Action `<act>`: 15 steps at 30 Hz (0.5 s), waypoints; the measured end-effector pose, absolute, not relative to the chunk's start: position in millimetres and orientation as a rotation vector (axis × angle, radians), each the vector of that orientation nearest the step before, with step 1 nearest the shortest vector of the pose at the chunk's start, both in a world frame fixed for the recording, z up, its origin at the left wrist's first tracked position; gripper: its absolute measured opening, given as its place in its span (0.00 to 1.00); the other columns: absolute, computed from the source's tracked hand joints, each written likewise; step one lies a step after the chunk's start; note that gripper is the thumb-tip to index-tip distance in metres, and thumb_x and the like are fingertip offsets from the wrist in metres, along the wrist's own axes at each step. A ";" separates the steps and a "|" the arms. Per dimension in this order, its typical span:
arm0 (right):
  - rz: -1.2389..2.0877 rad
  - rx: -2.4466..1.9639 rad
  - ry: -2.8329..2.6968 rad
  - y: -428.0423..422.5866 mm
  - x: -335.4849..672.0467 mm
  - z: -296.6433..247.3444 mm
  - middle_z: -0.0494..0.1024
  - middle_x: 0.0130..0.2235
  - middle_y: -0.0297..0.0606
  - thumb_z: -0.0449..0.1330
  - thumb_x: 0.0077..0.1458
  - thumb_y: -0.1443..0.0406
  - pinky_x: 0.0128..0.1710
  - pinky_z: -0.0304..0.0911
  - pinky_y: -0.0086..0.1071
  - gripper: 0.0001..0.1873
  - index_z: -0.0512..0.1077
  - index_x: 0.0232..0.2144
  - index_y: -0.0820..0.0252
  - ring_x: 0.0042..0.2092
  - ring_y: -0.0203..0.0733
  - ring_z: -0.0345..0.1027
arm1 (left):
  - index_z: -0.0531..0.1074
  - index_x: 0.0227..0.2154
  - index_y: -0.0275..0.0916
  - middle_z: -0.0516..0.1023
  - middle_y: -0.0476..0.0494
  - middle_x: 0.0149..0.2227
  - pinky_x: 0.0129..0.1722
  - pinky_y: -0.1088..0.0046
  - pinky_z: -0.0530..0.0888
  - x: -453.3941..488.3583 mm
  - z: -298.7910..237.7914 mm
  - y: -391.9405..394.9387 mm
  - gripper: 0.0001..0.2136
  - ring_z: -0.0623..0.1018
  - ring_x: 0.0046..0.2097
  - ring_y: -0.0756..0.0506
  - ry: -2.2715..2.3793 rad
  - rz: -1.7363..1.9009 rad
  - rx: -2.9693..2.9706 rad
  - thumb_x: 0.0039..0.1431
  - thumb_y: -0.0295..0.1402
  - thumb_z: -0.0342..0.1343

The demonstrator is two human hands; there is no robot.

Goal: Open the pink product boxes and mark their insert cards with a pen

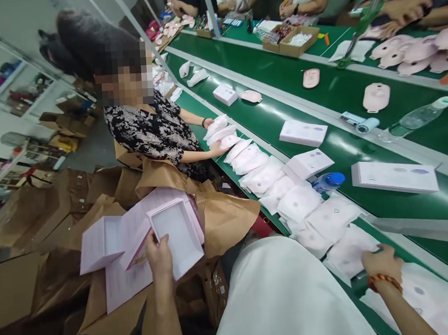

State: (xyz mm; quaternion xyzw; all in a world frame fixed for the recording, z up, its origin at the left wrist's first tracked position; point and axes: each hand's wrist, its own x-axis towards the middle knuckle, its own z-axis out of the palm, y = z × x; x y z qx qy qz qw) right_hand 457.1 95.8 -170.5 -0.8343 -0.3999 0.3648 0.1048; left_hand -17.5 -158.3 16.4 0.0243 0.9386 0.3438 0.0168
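Note:
My left hand (159, 257) is closed on the near edge of an open white box (177, 236), thumb over its rim. The box has pinkish-white sides and looks bare inside. It is above a carton of similar boxes, one an open box (103, 243) lying to the left. My right hand (384, 266), with an orange braided bracelet, has its fingers curled on a soft white packet (350, 253) at the bench edge; the fingertips are partly hidden. More white packets (298, 201) lie overlapped in a row along the green bench.
Brown cartons (41, 219) crowd the floor on the left. A co-worker (149, 126) beside me handles white packets. On the green conveyor (265, 104) are closed white boxes (395, 176), pink devices (376, 97) and a clear bottle (422, 117). A blue-capped bottle (329, 181) lies near the packets.

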 end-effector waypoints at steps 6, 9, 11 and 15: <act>1.384 -1.606 -1.467 85.1 340.8 -82.1 0.83 0.57 0.52 0.59 0.64 0.38 0.63 0.76 0.55 0.31 0.78 0.50 0.56 0.57 0.59 0.80 | 0.71 0.66 0.43 0.84 0.34 0.63 0.66 0.57 0.79 59.2 24.7 -73.1 0.38 0.83 0.64 0.32 2.163 1.645 0.180 0.54 0.47 0.73; 1.389 -1.127 -1.636 67.4 291.6 -41.6 0.86 0.57 0.44 0.65 0.68 0.44 0.61 0.80 0.47 0.22 0.81 0.52 0.51 0.58 0.53 0.82 | 0.68 0.69 0.45 0.82 0.33 0.67 0.68 0.55 0.79 101.1 3.4 -49.7 0.47 0.82 0.67 0.31 1.918 1.603 0.294 0.48 0.50 0.81; 1.277 -1.046 -1.635 60.3 277.2 -29.4 0.88 0.50 0.43 0.63 0.73 0.49 0.56 0.82 0.46 0.15 0.82 0.46 0.51 0.52 0.51 0.84 | 0.72 0.67 0.44 0.84 0.32 0.64 0.65 0.53 0.81 119.3 -13.2 -49.3 0.50 0.83 0.65 0.29 1.710 1.488 0.390 0.42 0.53 0.85; 1.140 -1.132 -1.542 50.7 279.2 -33.6 0.89 0.40 0.40 0.66 0.73 0.51 0.42 0.85 0.40 0.14 0.81 0.41 0.53 0.41 0.48 0.86 | 0.81 0.57 0.40 0.88 0.32 0.54 0.64 0.44 0.81 125.4 -39.9 -60.1 0.53 0.84 0.62 0.24 1.249 1.199 0.537 0.26 0.61 0.88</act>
